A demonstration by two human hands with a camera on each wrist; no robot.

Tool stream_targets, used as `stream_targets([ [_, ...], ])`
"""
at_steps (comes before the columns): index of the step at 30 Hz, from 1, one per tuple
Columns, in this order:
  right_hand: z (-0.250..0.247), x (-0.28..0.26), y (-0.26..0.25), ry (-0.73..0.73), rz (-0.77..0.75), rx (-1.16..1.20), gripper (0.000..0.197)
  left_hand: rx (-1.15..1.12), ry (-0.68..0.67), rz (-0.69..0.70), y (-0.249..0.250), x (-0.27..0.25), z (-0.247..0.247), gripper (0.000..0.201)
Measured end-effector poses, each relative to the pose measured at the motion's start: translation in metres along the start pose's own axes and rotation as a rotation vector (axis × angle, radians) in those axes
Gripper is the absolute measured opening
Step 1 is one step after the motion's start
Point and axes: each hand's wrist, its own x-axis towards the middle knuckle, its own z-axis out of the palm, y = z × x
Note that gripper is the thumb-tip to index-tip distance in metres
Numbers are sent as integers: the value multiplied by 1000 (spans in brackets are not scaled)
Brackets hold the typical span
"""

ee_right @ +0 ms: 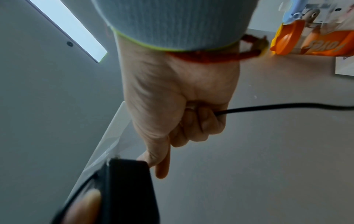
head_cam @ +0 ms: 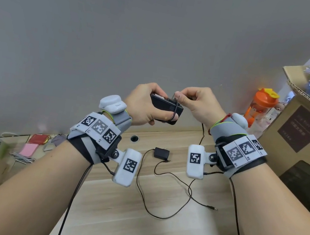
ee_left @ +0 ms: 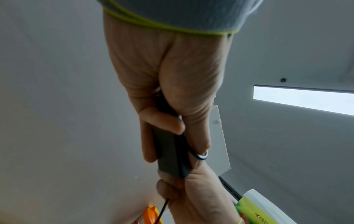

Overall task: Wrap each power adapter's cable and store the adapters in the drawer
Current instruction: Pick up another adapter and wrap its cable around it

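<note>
Left hand [head_cam: 145, 105] hides much of the adapter [head_cam: 167, 107].

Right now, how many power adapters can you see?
2. One black adapter is held up in the left hand while the right hand pinches its cable. A smaller adapter lies on the wooden desk, cable loose. Others may be out of view.

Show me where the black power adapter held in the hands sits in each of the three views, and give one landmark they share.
Head: adapter at centre, raised above the desk, in the left hand.
Left wrist: lower centre, below the palm.
Right wrist: bottom left, near the frame edge.
Shared landmark: the orange bottle, at right in the head view, bottom edge and top right in the wrist views.
</note>
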Motion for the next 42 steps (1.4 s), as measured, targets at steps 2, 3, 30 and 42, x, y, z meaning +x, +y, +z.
stream_targets([
  [2, 9, 0, 9, -14, 30, 19, 28, -36, 25, 10, 0, 1, 1, 44],
  [3, 14, -1, 11, -23, 55, 31, 28, -55, 41, 13, 0, 2, 1, 44],
  [30, 9, -9, -17, -71, 5, -34, 17, 59, 41, -87, -30, 16, -12, 44],
  [42, 6, -5, -4, 2, 45, 58, 26, 8, -74, 15, -10, 14, -1, 42],
])
